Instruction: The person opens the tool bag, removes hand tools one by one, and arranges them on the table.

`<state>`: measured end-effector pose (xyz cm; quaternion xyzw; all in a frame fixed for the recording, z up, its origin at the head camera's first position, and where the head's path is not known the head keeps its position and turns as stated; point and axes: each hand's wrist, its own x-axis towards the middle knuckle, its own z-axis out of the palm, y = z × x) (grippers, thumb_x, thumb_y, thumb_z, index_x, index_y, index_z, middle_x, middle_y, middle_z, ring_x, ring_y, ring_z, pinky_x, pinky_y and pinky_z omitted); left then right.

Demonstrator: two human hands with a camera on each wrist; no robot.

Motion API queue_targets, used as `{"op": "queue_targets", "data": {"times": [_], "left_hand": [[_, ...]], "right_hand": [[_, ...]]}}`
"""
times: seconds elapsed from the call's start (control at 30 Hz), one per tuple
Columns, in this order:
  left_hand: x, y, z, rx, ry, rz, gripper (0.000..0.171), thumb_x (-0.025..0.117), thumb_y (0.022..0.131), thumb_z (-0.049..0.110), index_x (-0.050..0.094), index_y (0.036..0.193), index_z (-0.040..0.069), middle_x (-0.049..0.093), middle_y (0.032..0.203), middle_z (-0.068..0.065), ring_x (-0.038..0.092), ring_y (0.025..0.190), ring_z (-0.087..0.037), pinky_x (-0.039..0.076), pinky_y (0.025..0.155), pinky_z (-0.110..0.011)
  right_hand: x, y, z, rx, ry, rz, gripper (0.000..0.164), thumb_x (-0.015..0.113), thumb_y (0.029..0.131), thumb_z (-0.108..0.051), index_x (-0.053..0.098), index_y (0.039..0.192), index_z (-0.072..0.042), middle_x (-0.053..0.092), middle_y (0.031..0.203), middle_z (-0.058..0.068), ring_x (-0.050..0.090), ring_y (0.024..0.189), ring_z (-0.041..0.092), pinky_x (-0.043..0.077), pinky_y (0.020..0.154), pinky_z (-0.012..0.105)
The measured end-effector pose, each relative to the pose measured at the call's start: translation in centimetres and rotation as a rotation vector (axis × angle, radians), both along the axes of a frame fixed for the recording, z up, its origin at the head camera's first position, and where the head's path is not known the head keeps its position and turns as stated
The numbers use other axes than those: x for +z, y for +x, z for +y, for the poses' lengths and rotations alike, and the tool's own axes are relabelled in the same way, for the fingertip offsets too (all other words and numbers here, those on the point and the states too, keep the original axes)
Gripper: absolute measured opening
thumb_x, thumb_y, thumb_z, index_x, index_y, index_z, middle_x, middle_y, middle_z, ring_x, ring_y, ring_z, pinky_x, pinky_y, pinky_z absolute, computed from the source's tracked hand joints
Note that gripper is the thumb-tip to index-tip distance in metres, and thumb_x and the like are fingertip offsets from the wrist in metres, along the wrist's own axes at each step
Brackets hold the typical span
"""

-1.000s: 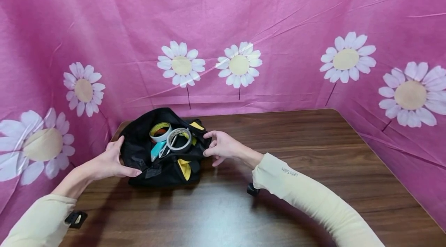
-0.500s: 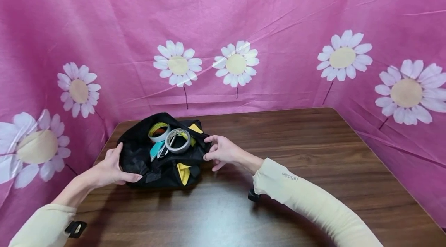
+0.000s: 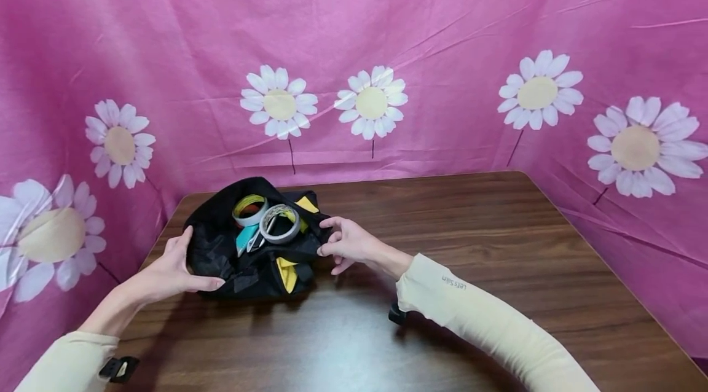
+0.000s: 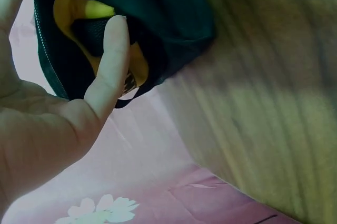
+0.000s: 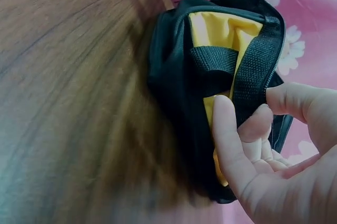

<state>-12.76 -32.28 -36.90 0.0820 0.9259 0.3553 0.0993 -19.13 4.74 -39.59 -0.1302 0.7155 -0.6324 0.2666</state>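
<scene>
A black zippered fabric bag (image 3: 207,250) lies unzipped at the table's back left, with yellow triangular panels at its right end. Inside it are a grey tape roll (image 3: 281,239), a white tape roll (image 3: 251,219) with a yellow inner ring, and a teal-and-white tool (image 3: 246,238) whose kind I cannot tell. My left hand (image 3: 173,269) grips the bag's left end, thumb toward me and fingers behind. In the left wrist view, that thumb presses on the yellow-and-black end. At the right end, my right hand (image 3: 348,246) pinches the bag's edge near a black webbing strap (image 5: 251,69).
The brown wooden table (image 3: 442,226) extends to the right and in front of the bag. Pink cloth (image 3: 442,23) with white daisies stands along the table's back and sides. A black wrist device (image 3: 118,369) shows below my left sleeve.
The head view has shifted slightly. The bag's back left rim has sunk and spread a little to the left, along with my left hand. Both hands keep hold of the bag.
</scene>
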Motion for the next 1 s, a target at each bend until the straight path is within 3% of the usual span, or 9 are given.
{"op": "queue_targets", "data": {"times": [0.13,0.43,0.5,0.57,0.63,0.73,0.87,1.0], "left_hand": [[1.0,0.1,-0.5,-0.005,-0.018,-0.013,0.133,0.087,0.078,0.033,-0.014,0.154,-0.009,0.003,0.15,-0.045,0.015,0.135,-0.054,0.028,0.104,-0.073],[3.0,-0.2,-0.6,-0.015,-0.043,-0.057,0.126,0.082,0.085,0.039,-0.014,0.156,-0.006,0.008,0.149,-0.042,0.054,0.11,-0.035,0.04,0.099,-0.055],[3.4,-0.3,-0.3,-0.02,-0.039,-0.058,0.125,0.081,0.086,0.039,-0.014,0.156,-0.005,0.008,0.149,-0.041,0.054,0.113,-0.035,0.041,0.099,-0.056],[3.7,-0.4,0.1,-0.024,-0.023,-0.064,0.125,0.08,0.087,0.04,-0.015,0.156,-0.003,0.009,0.149,-0.041,0.063,0.105,-0.035,0.041,0.099,-0.057],[3.9,-0.4,0.4,-0.027,0.009,-0.078,0.125,0.079,0.088,0.04,-0.017,0.156,-0.002,0.007,0.149,-0.04,0.064,0.103,-0.032,0.047,0.097,-0.051],[4.1,-0.4,0.8,-0.023,0.102,-0.128,0.126,0.079,0.089,0.035,-0.021,0.155,0.0,-0.002,0.15,-0.041,0.071,0.089,-0.027,0.058,0.086,-0.043],[4.1,-0.3,1.2,-0.024,0.18,-0.15,0.126,0.08,0.09,0.031,-0.023,0.154,-0.002,-0.012,0.152,-0.042,0.067,0.099,-0.027,0.061,0.076,-0.042],[4.1,-0.1,1.8,-0.028,0.175,-0.14,0.125,0.079,0.09,0.033,-0.023,0.153,-0.003,-0.012,0.151,-0.042,0.062,0.111,-0.038,0.061,0.078,-0.046]], "right_hand": [[1.3,-0.3,-0.1,0.013,0.027,0.038,0.065,0.074,0.088,-0.003,0.04,0.144,-0.003,0.056,0.079,0.006,0.053,0.053,0.016,0.061,0.055,0.041],[5.1,-1.9,-0.6,0.083,0.168,0.122,0.068,0.079,0.086,-0.003,0.043,0.143,-0.001,0.044,0.08,0.003,0.043,0.055,0.011,0.059,0.051,0.036],[6.4,-2.3,-0.8,0.085,0.19,0.153,0.068,0.079,0.085,-0.001,0.044,0.143,-0.001,0.04,0.082,0.002,0.045,0.057,0.011,0.057,0.049,0.032],[7.9,-2.6,-1.2,0.084,0.195,0.186,0.068,0.08,0.085,-0.001,0.045,0.143,-0.002,0.037,0.084,0.002,0.048,0.06,0.012,0.055,0.049,0.03],[9.6,-2.9,-1.6,0.083,0.182,0.202,0.068,0.08,0.086,-0.001,0.045,0.145,-0.003,0.038,0.087,0.002,0.049,0.061,0.013,0.054,0.049,0.029],[12.3,-3.3,-2.4,0.094,0.134,0.201,0.065,0.078,0.089,-0.004,0.045,0.146,-0.007,0.043,0.095,0.004,0.05,0.064,0.013,0.056,0.055,0.029],[14.9,-4.3,-3.7,0.105,0.049,0.163,0.061,0.074,0.094,-0.008,0.044,0.147,-0.011,0.052,0.117,0.011,0.059,0.081,0.018,0.061,0.073,0.035],[15.8,-5.7,-5.7,0.06,-0.043,0.074,0.059,0.071,0.096,-0.009,0.044,0.148,-0.01,0.057,0.134,0.013,0.063,0.104,0.026,0.058,0.09,0.041]]}}
